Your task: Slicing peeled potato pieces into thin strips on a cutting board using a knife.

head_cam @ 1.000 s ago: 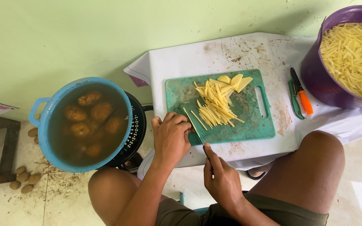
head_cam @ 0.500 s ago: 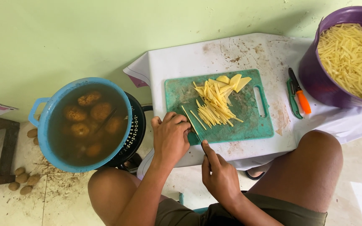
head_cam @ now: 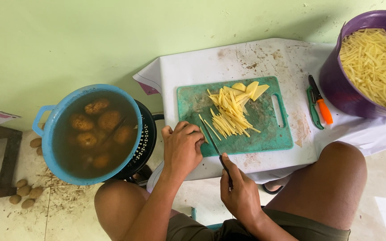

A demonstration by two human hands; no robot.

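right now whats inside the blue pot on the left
Murky brown water with several round potatoes sitting in it fills the blue pot. A thin dark stick-like thing shows too. The bottom is hidden by the cloudy water.

Left hand (head_cam: 182,147) pressing at green cutting board (head_cam: 264,134) edge, right hand (head_cam: 240,192) gripping knife (head_cam: 214,142) — potato strips (head_cam: 231,114) beside blade

Left hand (head_cam: 183,147) hides the piece under the knife (head_cam: 214,143).

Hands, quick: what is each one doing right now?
Left hand: curled shut, pressing down on something hidden at the green cutting board's near corner.
Right hand: closed around the knife handle.
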